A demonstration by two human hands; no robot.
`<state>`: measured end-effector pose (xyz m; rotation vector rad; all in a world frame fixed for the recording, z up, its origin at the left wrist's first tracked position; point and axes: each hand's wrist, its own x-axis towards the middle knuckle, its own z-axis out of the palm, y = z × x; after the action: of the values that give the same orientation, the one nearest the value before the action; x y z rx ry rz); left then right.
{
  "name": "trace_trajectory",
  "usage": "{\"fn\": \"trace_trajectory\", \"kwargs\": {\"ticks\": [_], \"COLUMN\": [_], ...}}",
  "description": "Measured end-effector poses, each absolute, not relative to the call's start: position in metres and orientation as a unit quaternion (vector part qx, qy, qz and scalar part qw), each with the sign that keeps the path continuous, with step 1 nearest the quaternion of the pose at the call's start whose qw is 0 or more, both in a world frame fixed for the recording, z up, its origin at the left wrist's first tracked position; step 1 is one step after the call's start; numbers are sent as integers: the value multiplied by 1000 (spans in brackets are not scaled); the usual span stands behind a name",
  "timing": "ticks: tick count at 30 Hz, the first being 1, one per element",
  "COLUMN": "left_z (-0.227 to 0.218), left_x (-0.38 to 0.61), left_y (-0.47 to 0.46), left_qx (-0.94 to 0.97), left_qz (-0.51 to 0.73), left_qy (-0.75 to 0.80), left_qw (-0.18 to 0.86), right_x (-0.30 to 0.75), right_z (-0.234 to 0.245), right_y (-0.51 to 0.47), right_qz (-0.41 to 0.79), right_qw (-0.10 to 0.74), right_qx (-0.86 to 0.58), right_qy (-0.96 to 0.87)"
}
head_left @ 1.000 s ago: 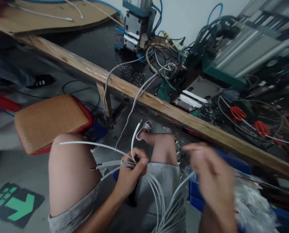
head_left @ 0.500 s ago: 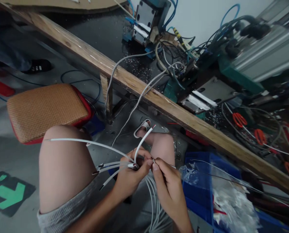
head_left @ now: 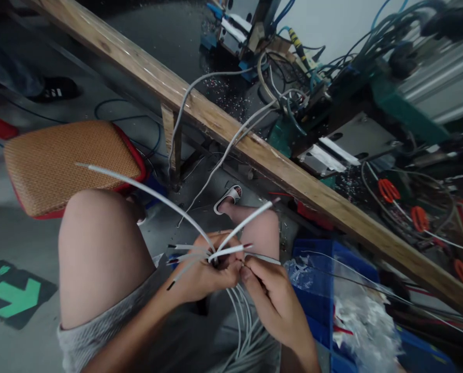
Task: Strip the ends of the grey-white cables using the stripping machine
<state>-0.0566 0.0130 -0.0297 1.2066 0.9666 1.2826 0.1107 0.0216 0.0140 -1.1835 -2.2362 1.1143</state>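
My left hand (head_left: 202, 272) is closed around a bunch of white cables (head_left: 200, 252), whose stripped ends fan out to the left and upward over my lap. My right hand (head_left: 272, 295) meets it from the right, thumb and forefinger pinched on one white cable (head_left: 263, 257) at the bunch. The rest of the cables hang down in loops (head_left: 244, 331) between my knees. My bare left knee (head_left: 99, 248) is just left of the hands.
A wooden bench edge (head_left: 231, 132) runs diagonally above, carrying machines (head_left: 332, 140), tangled wires and orange-handled scissors (head_left: 389, 190). A blue bin (head_left: 317, 274) with clear plastic bags lies at right. A woven-topped stool (head_left: 64, 166) stands at left. Another person's black shoe (head_left: 55, 89) is far left.
My right hand came in from the right and joined the left at the bunch, pinching one cable. The fanned cable ends have risen and spread. The view tilted downward.
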Motion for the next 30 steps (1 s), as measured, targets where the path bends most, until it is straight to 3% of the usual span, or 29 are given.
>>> {"fn": "trace_trajectory", "kwargs": {"ticks": [2,8,13,25,30], "left_z": [-29,-34,-38,-38,-33], "left_x": [-58,-34,-20,-31,-37], "left_y": [13,7,3,8,9], "left_qx": [514,336,291,322,336], "left_qz": [530,657,676,647,638], "left_qy": [404,435,455,456,447], "left_qw": [540,516,501,520,529], "right_x": [109,82,71,85,95], "right_z": [11,-11,-16,-8,-3], "right_y": [20,0,-5,7,12], "right_qz": [386,347,339,385,477], "right_qw": [197,332,364,317,291], "right_qx": [-421,-511,-533,-501,-479], "right_qy": [-797,-713,-685,-707,-677]}}
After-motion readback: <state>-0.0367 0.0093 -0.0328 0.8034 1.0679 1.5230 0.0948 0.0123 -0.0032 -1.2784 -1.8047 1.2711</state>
